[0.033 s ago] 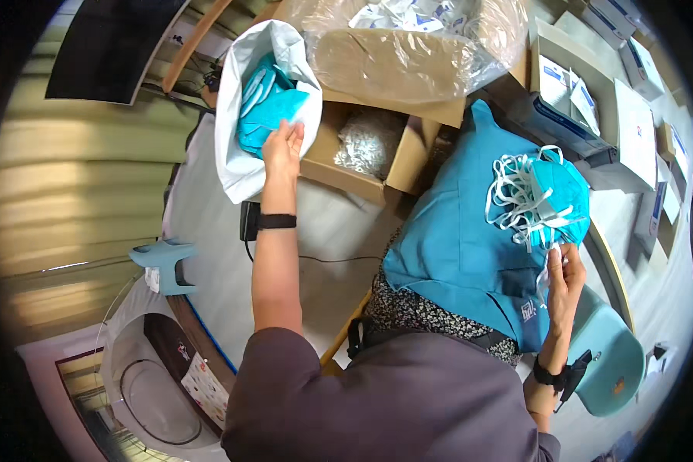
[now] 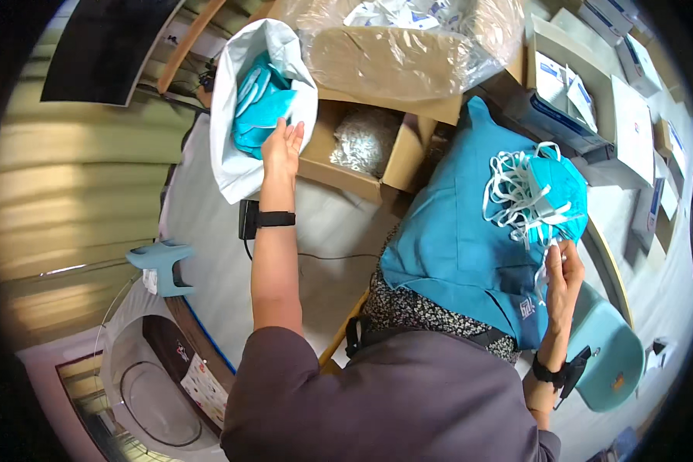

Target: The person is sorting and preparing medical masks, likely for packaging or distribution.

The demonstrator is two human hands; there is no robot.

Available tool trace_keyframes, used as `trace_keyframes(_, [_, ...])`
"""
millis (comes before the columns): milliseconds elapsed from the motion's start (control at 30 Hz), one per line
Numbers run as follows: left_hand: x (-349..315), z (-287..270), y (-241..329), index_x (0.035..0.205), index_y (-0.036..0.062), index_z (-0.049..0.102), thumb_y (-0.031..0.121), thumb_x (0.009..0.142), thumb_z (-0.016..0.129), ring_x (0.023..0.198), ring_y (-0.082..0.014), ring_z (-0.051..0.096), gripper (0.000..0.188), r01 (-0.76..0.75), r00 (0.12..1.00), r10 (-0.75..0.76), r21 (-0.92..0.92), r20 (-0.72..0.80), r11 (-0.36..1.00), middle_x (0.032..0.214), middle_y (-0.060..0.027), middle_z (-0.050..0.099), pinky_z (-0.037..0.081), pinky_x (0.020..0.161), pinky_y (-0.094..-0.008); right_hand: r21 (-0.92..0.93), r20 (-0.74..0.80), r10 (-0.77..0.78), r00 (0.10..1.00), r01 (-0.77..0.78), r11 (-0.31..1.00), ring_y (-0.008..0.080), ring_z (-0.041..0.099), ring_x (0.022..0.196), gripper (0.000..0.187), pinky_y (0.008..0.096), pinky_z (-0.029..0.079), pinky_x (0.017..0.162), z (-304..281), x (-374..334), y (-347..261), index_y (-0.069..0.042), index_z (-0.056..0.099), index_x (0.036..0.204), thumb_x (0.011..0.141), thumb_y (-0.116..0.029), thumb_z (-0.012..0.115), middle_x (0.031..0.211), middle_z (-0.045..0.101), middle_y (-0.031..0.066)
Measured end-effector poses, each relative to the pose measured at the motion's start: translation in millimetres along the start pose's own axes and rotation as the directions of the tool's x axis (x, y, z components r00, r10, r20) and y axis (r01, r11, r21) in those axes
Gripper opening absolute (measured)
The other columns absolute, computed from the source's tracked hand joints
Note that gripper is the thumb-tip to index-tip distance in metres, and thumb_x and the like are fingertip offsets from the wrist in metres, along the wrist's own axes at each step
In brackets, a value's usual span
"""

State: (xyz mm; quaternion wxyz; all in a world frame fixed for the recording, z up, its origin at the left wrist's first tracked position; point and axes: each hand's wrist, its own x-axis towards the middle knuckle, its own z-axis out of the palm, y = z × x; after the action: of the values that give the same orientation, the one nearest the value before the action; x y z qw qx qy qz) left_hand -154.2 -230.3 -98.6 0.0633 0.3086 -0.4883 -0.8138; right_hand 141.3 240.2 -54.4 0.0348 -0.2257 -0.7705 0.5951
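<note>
My left hand (image 2: 282, 148) reaches over the near edge of an upright white bag (image 2: 225, 146). Its fingers are stretched out and slightly apart, beside the teal face masks (image 2: 254, 132) piled inside; whether the fingertips touch a mask I cannot tell. Across my lap lies a blue cloth apron (image 2: 439, 231), and on it rests a stack of teal masks (image 2: 570, 192) with a tangle of white straps (image 2: 508, 189) on its left side. At the near edge of that stack my right hand (image 2: 565, 276) is closed, pinching white straps between thumb and fingers.
An open cardboard box (image 2: 343, 179) holding a whitish bundle stands right of the bag. Above it, a plastic-lined carton (image 2: 393, 61) contains white packets. Several white-and-blue boxes (image 2: 631, 142) fill the far right. A light-blue stool (image 2: 608, 354) is near my right forearm; a cable (image 2: 323, 257) crosses the floor.
</note>
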Motion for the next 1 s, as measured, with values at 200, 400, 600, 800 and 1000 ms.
trace_keyframes(200, [-133.0, 72.9, -104.7, 0.125, 0.0013, 0.057, 0.009, 0.093, 0.065, 0.093, -0.016, 0.066, 0.034, -0.181, 0.786, -0.011, 0.246, 0.618, 0.952, 0.11, -0.0094, 0.068, 0.053, 0.077, -0.0279, 0.063, -0.008, 0.016, 1.0, -0.015, 0.998, 0.0039, 0.037, 0.063, 0.03, 0.0225, 0.03, 0.055, 1.2, -1.2, -9.7, -0.007, 0.05, 0.078, 0.103, -0.023, 0.052, 0.07, 0.045, -0.0052])
trace_keyframes(400, [-228.3, 133.1, -166.5, 0.107, 0.0016, 0.069, 0.007, 0.091, 0.069, 0.088, -0.0081, 0.064, 0.017, -0.457, 0.535, -0.056, 0.344, 0.843, 0.82, 0.102, -0.0051, 0.07, 0.051, 0.072, -0.0239, -0.105, 0.347, -0.109, 0.931, 0.154, 0.982, 0.018, 0.059, 0.073, 0.027, 0.0311, 0.047, 0.065, 11.9, -10.2, -42.4, -0.002, 0.066, 0.09, 0.092, -0.029, 0.068, 0.084, 0.063, 0.0067])
trace_keyframes(600, [-263.3, 188.8, -167.6, 0.098, 0.0066, 0.069, 0.018, 0.072, 0.083, 0.082, -0.0259, 0.063, 0.031, -0.885, 0.288, 0.288, 0.138, 0.913, 0.445, 0.091, -0.0087, 0.065, 0.051, 0.075, -0.0355, -0.401, 0.36, -0.222, 0.906, 0.365, 0.84, 0.0316, 0.068, 0.089, 0.031, 0.0387, 0.054, 0.072, 3.8, -21.0, -43.0, -0.003, 0.07, 0.097, 0.079, -0.027, 0.079, 0.102, 0.07, 0.0129])
trace_keyframes(800, [-276.0, 214.5, -202.1, 0.095, 0.0062, 0.069, 0.016, 0.072, 0.077, 0.087, -0.0272, 0.06, 0.026, -0.978, -0.19, 0.13, -0.177, 0.973, -0.108, 0.087, -0.007, 0.062, 0.047, 0.072, -0.0416, -0.424, 0.024, 0.112, 0.993, -0.092, 0.901, 0.0215, 0.068, 0.083, 0.02, 0.0322, 0.051, 0.067, -6.8, -6.4, -36.0, -0.003, 0.066, 0.092, 0.082, -0.017, 0.076, 0.092, 0.069, 0.0111])
trace_keyframes(1000, [-280.2, 217.9, -165.6, 0.092, 0.0033, 0.071, 0.004, 0.078, 0.074, 0.073, -0.0254, 0.065, 0.014, -0.921, 0.169, 0.402, -0.001, 0.9, 0.389, 0.084, -0.0109, 0.067, 0.05, 0.065, -0.0349, -0.365, -0.402, -0.326, 0.855, 0.177, 0.914, 0.0242, 0.064, 0.1, 0.049, 0.0351, 0.048, 0.087, -9.3, 9.5, -26.5, -0.001, 0.057, 0.123, 0.082, -0.019, 0.076, 0.107, 0.067, 0.0132])
